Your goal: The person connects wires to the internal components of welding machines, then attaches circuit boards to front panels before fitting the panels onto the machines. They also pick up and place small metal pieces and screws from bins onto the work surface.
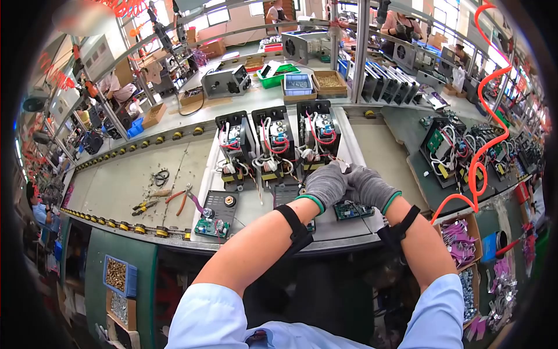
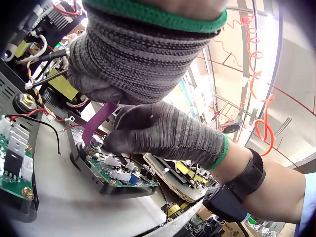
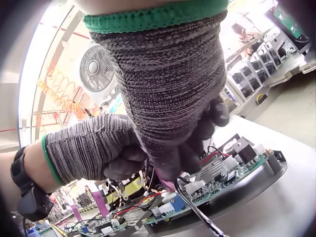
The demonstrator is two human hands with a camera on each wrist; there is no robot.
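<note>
Both hands wear grey knit gloves with green cuffs and meet over a green circuit board (image 2: pixel 116 173) on a dark plate. Between them a flat purple strip (image 2: pixel 98 122) stands up from the board. The left hand (image 1: pixel 325 185), fingers curled, grips its upper end; black wires (image 2: pixel 52 55) run in behind those fingers. The right hand (image 1: pixel 373 185) pinches the strip lower down, thumb and fingertips close over the board's parts. In the right wrist view a dark cable (image 3: pixel 195 205) passes under the right fingertips. Three upright black power units (image 1: pixel 317 131) stand just beyond the hands.
More boards on dark plates (image 1: pixel 212 227) lie to the left. Pliers (image 1: pixel 179 200) and scattered bits lie on the left conveyor. A box of purple strips (image 1: pixel 459 238) stands at the right, below a hanging orange coiled hose (image 1: pixel 478 168). Finished-looking units (image 1: pixel 444 148) sit at the right.
</note>
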